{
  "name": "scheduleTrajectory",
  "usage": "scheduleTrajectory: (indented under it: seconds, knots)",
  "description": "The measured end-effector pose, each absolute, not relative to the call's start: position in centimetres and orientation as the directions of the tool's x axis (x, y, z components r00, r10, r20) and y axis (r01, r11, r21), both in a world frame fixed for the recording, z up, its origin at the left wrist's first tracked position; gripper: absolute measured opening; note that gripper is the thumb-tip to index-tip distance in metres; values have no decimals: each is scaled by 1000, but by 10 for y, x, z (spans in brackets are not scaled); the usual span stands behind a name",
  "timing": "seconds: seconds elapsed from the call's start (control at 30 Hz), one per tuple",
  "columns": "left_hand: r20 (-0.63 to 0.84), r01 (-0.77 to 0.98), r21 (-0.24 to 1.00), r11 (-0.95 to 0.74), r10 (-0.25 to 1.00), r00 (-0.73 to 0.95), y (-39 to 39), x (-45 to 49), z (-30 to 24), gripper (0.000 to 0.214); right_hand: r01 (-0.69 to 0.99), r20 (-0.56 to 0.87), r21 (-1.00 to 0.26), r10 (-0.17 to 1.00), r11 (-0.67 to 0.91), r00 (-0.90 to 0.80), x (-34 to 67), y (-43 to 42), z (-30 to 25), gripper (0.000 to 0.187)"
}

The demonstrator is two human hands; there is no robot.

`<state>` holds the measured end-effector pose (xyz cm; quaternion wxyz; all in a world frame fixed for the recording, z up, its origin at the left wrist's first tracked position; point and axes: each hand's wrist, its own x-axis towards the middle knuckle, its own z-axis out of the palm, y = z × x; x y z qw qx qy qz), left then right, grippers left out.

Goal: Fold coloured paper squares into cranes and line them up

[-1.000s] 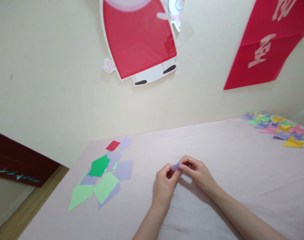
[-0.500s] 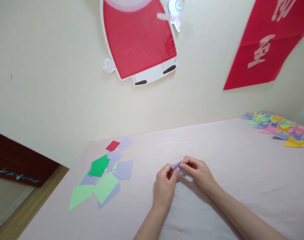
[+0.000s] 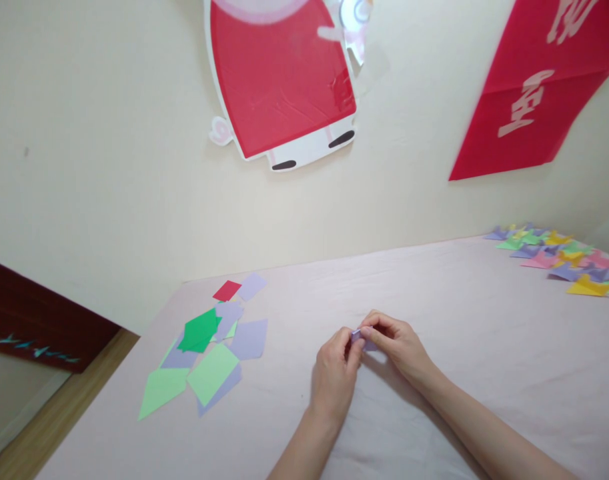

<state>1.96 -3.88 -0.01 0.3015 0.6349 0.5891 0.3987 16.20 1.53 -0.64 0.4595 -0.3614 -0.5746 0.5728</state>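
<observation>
Unreadable lettering (image 3: 520,113) on red banner (image 3: 489,140)

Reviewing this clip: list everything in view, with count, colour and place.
Held paper: one, purple, lower centre
Loose paper sheets: several overlapping, purple, greens, red, left
Folded paper pieces: many, mixed colours, far right
Cloth-covered surface: one, pale pink, beneath
Wall: off-white, behind
Cartoon cutout: one, red-white, wall
Banner: one, red, upper right
Panel: one, dark red-brown, far left
Floor: brown, lower left
Left hand: one, bare, on held paper
Right hand: one, bare, likewise
</observation>
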Motion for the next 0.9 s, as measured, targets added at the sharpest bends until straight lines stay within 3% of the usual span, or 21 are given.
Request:
scheduleTrajectory:
  seconds: [0.37, 0.7, 0.9]
  knots:
    - [102, 510, 856, -84, 995, -8, -40, 20, 1, 18, -20, 190, -979, 887, 201, -421, 160, 12, -5, 23]
    - [30, 392, 920, -13, 999, -39, -39, 18, -3, 27, -28, 73, -997, 935, 67, -347, 163, 15, -4, 30]
    - [85, 441, 897, -37, 992, -90, -39, 15, 2, 27, 16, 70, -997, 945, 79, -318, 164, 15, -2, 30]
